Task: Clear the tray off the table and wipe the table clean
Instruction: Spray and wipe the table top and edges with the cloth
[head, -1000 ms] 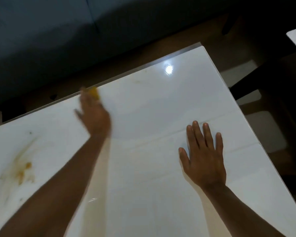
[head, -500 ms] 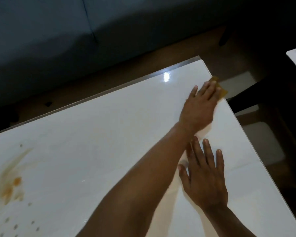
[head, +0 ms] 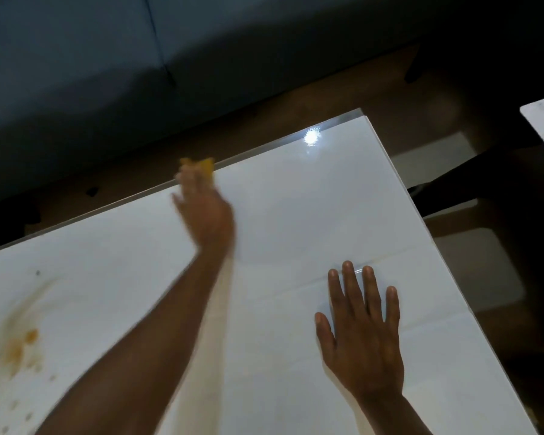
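Wiping is the step in hand: no tray shows on the counter, so clearing it looks done. The left hand, blurred with motion, presses a yellow cloth against the counter's far edge at upper centre of the frame; only a scrap of cloth shows past the fingertips, and I cannot tell whether the fingers lie flat on it or curl round it. The right hand lies flat at lower right, fingers spread, bracing on the surface. An orange-brown stain with small specks below it sits at lower left, well apart from the cloth. The next move, as I judge it, calls for bringing the cloth down to that stain and rubbing firmly. Half a second ago the left hand was at the far right corner, its arm crossing over the right hand; it has since swept leftward along the edge, while the right hand has stayed planted.
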